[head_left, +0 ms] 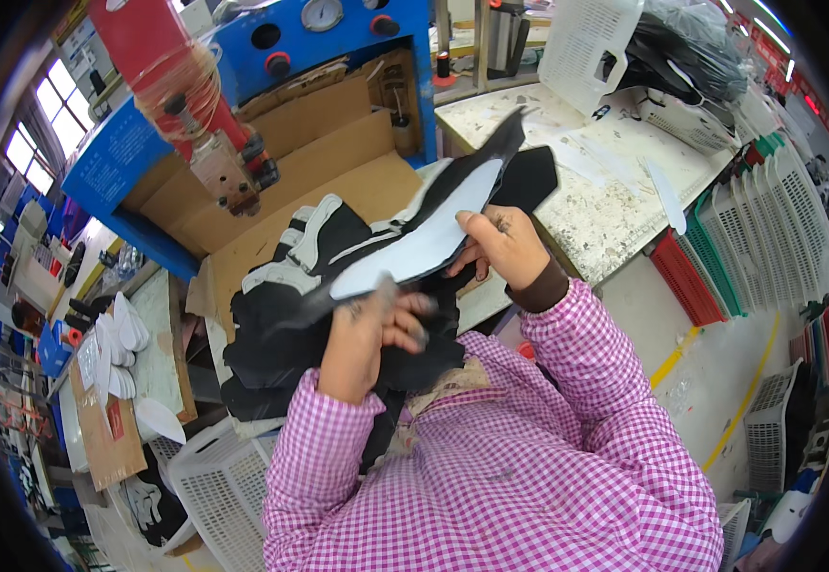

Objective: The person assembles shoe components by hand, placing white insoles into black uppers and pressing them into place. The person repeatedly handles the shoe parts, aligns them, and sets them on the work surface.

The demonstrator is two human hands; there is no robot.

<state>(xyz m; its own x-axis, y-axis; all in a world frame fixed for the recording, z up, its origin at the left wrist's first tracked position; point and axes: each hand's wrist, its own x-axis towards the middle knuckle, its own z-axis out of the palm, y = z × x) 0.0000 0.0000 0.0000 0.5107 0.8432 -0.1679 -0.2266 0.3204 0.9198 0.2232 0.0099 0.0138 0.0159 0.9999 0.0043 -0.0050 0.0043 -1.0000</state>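
Note:
My right hand (505,243) grips a long, curved white panel (424,243) lying on a black fabric piece (505,143), thumb on top and fingers beneath. The pair is held slanted above the worktable, black edges showing past the white. At the panel's lower left end is my left hand (371,329), its fingers smeared by motion; I cannot tell whether it holds the edge. Below and beside them lie black cut pieces (271,334) in a loose pile. Behind these are black pieces with light grey trim (314,229).
A blue machine (338,48) with a red arm (185,105) stands ahead, with cardboard (328,191) lining its bed. Right is a stained white table (605,210); stacked plastic baskets (767,229) are beyond it. White shaped pieces (119,353) and a white basket (219,477) are at left.

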